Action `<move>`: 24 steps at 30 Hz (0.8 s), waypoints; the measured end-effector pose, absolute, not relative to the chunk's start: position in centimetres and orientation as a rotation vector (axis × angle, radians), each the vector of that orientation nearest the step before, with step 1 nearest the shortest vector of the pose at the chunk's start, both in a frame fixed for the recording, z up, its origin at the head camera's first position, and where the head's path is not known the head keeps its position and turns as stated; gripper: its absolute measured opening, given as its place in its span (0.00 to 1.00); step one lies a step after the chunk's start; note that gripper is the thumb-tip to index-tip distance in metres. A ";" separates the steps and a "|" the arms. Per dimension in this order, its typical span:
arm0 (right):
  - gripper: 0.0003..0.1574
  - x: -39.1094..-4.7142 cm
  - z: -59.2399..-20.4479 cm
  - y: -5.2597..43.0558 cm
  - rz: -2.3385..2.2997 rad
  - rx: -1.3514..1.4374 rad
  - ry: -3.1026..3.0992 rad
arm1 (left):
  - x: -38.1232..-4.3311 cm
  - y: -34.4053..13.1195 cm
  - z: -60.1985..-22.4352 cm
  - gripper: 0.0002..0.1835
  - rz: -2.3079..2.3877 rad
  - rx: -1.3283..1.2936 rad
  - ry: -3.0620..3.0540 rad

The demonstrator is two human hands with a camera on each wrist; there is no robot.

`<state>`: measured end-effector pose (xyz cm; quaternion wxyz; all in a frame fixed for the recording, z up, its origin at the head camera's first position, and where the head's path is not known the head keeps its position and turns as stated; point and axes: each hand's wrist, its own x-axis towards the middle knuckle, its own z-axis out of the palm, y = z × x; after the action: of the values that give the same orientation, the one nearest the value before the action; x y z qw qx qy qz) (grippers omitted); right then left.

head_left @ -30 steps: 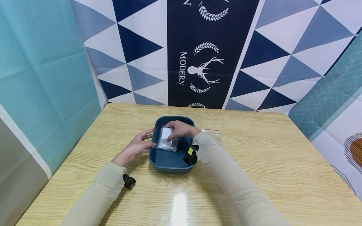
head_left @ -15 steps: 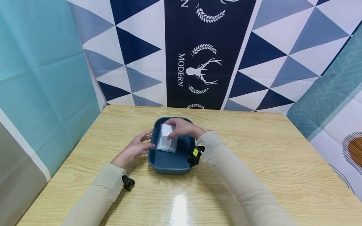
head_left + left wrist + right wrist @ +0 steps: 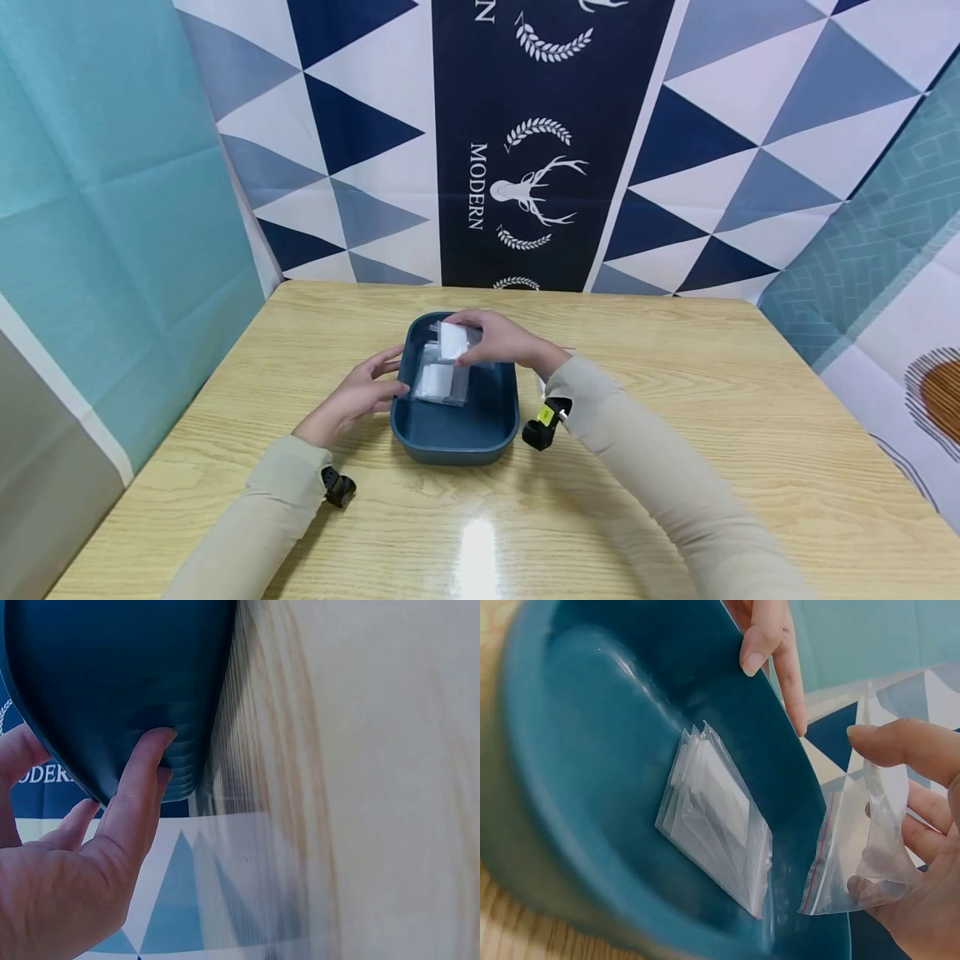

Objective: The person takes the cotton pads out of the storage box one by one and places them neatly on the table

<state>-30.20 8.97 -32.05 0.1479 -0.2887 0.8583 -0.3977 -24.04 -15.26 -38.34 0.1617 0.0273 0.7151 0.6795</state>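
Observation:
A dark blue tub (image 3: pixel 450 435) with rounded corners stands mid-table. My left hand (image 3: pixel 365 392) is at its left side, fairly straight fingers touching the outer wall (image 3: pixel 142 682) and a fingertip at the rim. My right hand (image 3: pixel 498 337) pinches a small clear zip bag (image 3: pixel 877 847) between thumb and fingers, over the tub's far part. Something white shows in that bag, and a red line runs along its zip edge. Beneath lie several stacked small clear zip bags (image 3: pixel 716 821) on the tub floor, also with white contents.
Another clear bag with a red edge (image 3: pixel 567 348) lies on the wooden table (image 3: pixel 675 400) right of the tub, mostly hidden by the right forearm. Patterned cloth (image 3: pixel 360 150) hangs behind the table, with a teal cloth (image 3: pixel 127 208) at the left.
My right hand has lifted a small zip bag off the stack and moved slightly right and up with it. The left hand stays at the tub's side.

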 end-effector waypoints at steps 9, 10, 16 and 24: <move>0.40 -29.5 -31.3 11.2 -1.217 -0.804 2.531 | -24.1 -15.3 -38.4 0.38 1.960 0.089 2.026; 0.41 -29.5 -31.3 11.5 -1.221 -0.793 2.541 | -24.1 -15.3 -38.4 0.38 1.958 0.090 2.028; 0.44 -29.4 -31.3 13.4 -1.265 -0.729 2.563 | -24.1 -15.3 -38.3 0.38 1.954 0.097 2.027; 0.43 -29.0 -31.7 15.6 -1.321 -0.705 2.614 | -24.0 -15.3 -38.5 0.37 1.952 0.101 2.023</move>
<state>-29.04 15.57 -31.74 0.0647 -0.2336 0.8659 -0.4376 -24.00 -15.35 -38.47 0.1636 0.0355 0.7095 0.6845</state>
